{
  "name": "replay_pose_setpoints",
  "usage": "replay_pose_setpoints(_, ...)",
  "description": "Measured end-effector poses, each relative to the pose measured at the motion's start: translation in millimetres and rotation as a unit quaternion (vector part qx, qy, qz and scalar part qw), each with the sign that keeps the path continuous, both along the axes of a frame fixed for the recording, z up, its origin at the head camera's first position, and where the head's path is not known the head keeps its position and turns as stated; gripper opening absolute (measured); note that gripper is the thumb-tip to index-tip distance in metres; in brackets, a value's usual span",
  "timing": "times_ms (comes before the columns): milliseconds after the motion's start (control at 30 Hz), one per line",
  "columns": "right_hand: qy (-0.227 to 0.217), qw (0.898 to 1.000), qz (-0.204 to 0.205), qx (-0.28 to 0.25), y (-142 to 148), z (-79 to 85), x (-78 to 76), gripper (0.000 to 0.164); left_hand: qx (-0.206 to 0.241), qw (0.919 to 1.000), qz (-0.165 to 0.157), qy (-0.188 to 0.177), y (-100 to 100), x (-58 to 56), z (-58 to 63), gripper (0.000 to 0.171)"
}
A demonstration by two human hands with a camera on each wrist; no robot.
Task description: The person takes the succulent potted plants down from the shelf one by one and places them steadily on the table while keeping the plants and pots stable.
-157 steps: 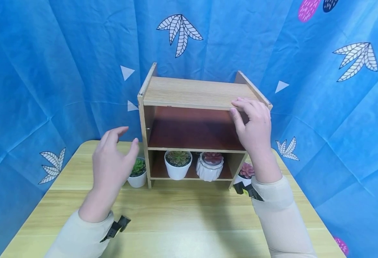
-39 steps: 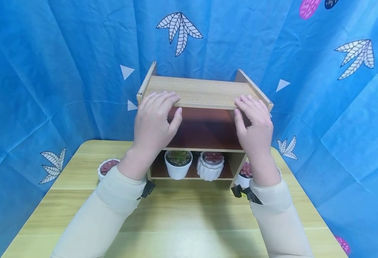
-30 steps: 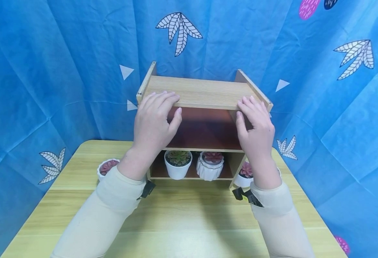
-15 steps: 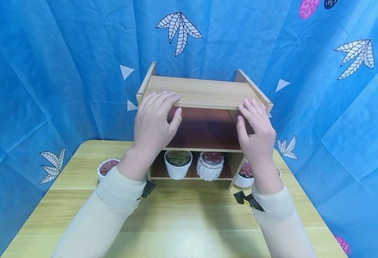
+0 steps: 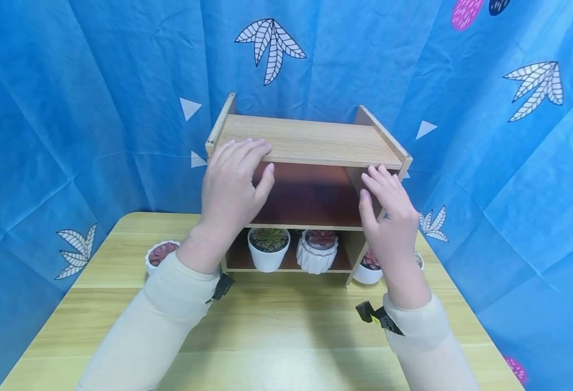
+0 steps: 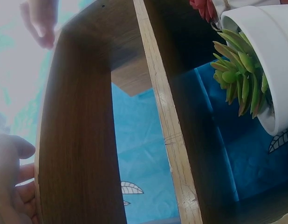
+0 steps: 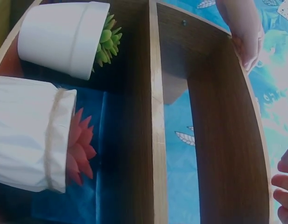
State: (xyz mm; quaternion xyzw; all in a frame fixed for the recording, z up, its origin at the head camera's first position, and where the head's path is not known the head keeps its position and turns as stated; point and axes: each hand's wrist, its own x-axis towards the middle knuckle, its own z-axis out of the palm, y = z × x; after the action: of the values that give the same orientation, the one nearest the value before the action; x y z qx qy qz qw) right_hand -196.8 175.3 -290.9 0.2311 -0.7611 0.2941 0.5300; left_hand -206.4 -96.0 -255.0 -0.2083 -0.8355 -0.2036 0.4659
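Two pots (image 5: 268,262), succulents (image 5: 269,239) inside, within wooden shelf (image 5: 310,142)

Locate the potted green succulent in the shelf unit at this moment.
In the head view, the green succulent sits in the lower compartment of the wooden shelf, left of the red succulent in the ridged pot.

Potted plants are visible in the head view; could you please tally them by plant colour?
Green: 1, the green succulent inside the shelf unit.
Red or pink: 3, the red succulent beside it, the pink succulent right of the unit, the dark pink succulent at left.
Unclear: 1, a mostly hidden pot at right.
Total: 5.
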Motion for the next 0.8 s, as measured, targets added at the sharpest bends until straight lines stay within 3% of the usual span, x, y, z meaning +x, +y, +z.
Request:
replay_pose_setpoints(400,-0.021,1.000,0.019,0.009,3,-26.0,15.4,0.026,0.000,1.0000,-0.003,-0.004,-1,1.5,0.9,0.036)
replay_pose_setpoints(800,-0.079,0.997,-0.009,0.025,7,-53.3,24.8,0.024,-0.002,0.9999,0.002,-0.016,-2,1.8,2.8,0.036)
